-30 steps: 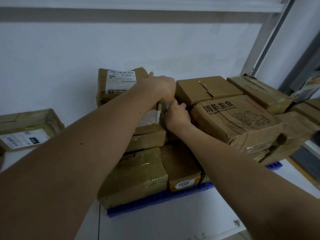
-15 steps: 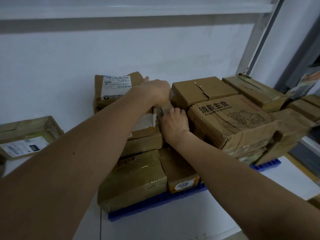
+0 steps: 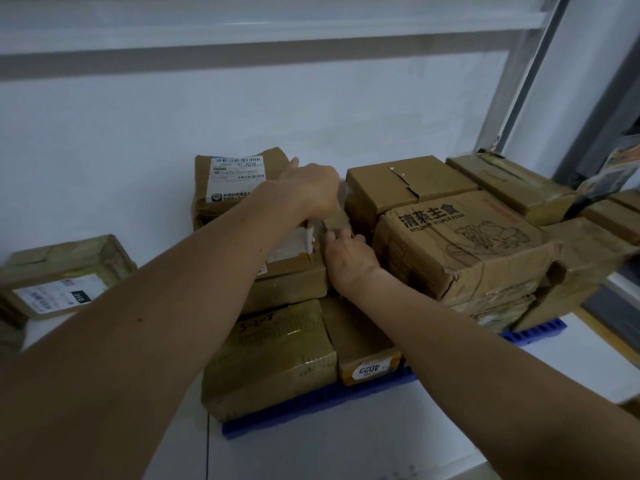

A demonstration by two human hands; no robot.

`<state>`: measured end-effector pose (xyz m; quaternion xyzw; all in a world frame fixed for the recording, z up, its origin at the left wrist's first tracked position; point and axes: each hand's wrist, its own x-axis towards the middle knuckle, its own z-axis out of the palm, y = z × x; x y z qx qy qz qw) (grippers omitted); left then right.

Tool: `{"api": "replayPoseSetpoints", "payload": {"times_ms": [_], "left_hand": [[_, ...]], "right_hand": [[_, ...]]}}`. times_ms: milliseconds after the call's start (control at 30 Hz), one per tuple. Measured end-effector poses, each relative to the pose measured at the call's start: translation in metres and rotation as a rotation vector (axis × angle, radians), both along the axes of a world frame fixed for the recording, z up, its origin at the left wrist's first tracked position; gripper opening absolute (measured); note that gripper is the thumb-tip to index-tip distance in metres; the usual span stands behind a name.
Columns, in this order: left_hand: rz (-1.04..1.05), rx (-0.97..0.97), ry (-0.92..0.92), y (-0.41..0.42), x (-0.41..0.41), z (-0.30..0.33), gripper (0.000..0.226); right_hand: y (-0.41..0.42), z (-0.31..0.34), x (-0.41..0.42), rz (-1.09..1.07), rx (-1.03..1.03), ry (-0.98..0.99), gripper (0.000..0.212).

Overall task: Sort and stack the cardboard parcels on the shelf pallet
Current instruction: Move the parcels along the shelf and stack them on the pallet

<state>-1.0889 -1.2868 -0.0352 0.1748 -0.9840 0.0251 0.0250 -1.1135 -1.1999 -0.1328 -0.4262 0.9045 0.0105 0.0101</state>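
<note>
1. My left hand (image 3: 313, 188) reached over the middle of the stack, knuckles up, fingers curled down over the far end of a small parcel (image 3: 337, 220) wedged in the gap at the centre of the pile; the thumb pointed toward 11 o'clock.
2. My right hand (image 3: 349, 254) sat just at 5 o'clock from the left one, fingers bent onto the near end of that same small parcel; how firmly either hand gripped it I could not tell, the fingertips being hidden.
3. At 9 o'clock from the gap stood the labelled parcel (image 3: 235, 178), leaning against the white wall.
4. At 3 o'clock lay the printed box (image 3: 460, 244), with a plain box (image 3: 408, 181) behind it at 12.
5. At 6 o'clock, under my forearms, lay a taped parcel (image 3: 273, 355) and one tagged 4023 (image 3: 367, 358), both on the blue pallet (image 3: 311, 407).
6. Far out at 9 o'clock, apart from the pile, a lone parcel (image 3: 62, 275) rested on the shelf (image 3: 346, 441).
</note>
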Motion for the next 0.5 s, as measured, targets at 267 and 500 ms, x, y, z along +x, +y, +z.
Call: {"api": "replayPoseSetpoints", "payload": {"times_ms": [267, 500], "left_hand": [[-0.005, 0.020, 0.097, 0.000, 0.008, -0.001, 0.029], [0.008, -0.046, 0.052, 0.007, 0.013, -0.006, 0.030]], "right_hand": [[0.007, 0.003, 0.004, -0.001, 0.009, 0.005, 0.039], [0.007, 0.008, 0.008, 0.025, 0.087, 0.127, 0.037]]}}
